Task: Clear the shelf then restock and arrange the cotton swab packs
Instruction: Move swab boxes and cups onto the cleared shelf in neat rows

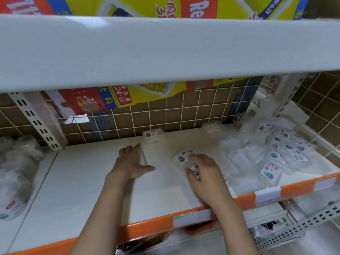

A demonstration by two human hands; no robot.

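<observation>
The white shelf with an orange front strip is mostly bare in its middle. My left hand lies flat and open on the shelf surface, fingers spread toward the back. My right hand is closed on a clear cotton swab pack with a red and blue label, resting on the shelf. One more pack stands against the back wall. A loose heap of several packs lies at the shelf's right end.
An upper shelf overhangs close above. Slotted uprights stand left and right. A wire grid divider bounds the right side. Bagged white goods fill the neighbouring bay on the left. Tiled wall behind.
</observation>
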